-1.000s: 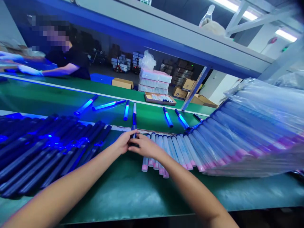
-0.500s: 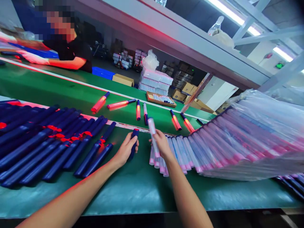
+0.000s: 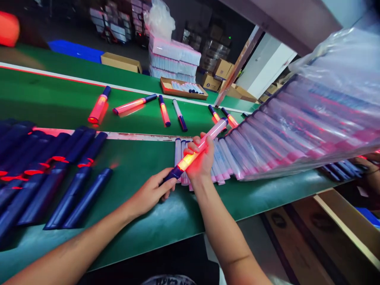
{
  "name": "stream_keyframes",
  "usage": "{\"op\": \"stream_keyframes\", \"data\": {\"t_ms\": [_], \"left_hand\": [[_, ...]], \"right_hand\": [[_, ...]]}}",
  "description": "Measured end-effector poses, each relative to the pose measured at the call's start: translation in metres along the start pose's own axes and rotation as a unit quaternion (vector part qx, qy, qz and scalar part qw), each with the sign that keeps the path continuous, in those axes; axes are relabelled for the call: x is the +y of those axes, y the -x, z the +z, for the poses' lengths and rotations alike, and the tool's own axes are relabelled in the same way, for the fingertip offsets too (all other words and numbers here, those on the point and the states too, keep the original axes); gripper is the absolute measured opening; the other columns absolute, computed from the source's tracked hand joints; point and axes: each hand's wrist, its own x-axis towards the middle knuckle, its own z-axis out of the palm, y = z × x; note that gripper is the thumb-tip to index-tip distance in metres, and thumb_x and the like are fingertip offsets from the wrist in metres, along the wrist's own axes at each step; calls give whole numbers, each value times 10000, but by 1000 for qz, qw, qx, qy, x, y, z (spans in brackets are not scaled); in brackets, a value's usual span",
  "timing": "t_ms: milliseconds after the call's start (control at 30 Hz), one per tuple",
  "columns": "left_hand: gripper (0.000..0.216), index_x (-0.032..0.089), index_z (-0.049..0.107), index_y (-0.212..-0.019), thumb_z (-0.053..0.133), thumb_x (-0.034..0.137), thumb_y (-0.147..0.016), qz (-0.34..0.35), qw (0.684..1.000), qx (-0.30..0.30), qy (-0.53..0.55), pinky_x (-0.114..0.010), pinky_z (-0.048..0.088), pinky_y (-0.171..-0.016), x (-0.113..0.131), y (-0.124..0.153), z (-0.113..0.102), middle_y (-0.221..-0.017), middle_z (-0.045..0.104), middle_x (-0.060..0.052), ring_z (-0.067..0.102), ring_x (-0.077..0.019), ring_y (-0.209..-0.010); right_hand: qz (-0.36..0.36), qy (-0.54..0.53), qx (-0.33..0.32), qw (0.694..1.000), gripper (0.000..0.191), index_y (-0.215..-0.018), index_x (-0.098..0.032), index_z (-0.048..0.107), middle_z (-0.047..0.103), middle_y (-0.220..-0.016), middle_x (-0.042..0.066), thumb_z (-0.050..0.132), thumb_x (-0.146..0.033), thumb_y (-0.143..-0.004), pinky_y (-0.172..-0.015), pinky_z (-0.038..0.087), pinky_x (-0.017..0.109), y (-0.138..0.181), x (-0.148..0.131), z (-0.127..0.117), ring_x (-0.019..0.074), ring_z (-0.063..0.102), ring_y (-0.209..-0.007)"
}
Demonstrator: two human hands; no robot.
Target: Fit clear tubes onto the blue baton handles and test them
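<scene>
My left hand (image 3: 153, 190) is closed round a dark blue light-stick handle (image 3: 175, 172). My right hand (image 3: 203, 160) wraps its fingers round a pale translucent tube (image 3: 219, 127). Handle and tube meet end to end in one slanted line, and the tube glows red and yellow near the joint. Under and beside my right hand lies a row of similar translucent tubes (image 3: 222, 158) with pink ends. Left of my hands, several dark blue handles (image 3: 89, 198) lie side by side, some with red glowing ends.
Several light sticks (image 3: 164, 111), most of them lit red, lie on the green belt (image 3: 133, 126) beyond the pale divider strip. A plastic bag of tubes (image 3: 311, 130) fills the right side. A shallow cardboard tray (image 3: 184, 92) stands farther back. Another person's hand (image 3: 371, 164) shows at the right edge.
The tube and handle were apart, with both unlit; now they are together and the tube glows. My right hand has turned the tube to slant up right. The view has tilted downward.
</scene>
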Motion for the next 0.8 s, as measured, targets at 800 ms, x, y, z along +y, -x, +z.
{"op": "stream_keyframes", "data": {"t_ms": [800], "left_hand": [[369,211,523,-1303,450,454,-1036,89,926,146,-336,-323,479,-795,4,8,-2,-1103,710,-73,689,-247,-948]], "right_hand": [[-86,189,-88,974,342,-1036,-250,506,512,-710,-79,618,-525,-866,-572,477,231,10,-5,30,70,519,-561]]}}
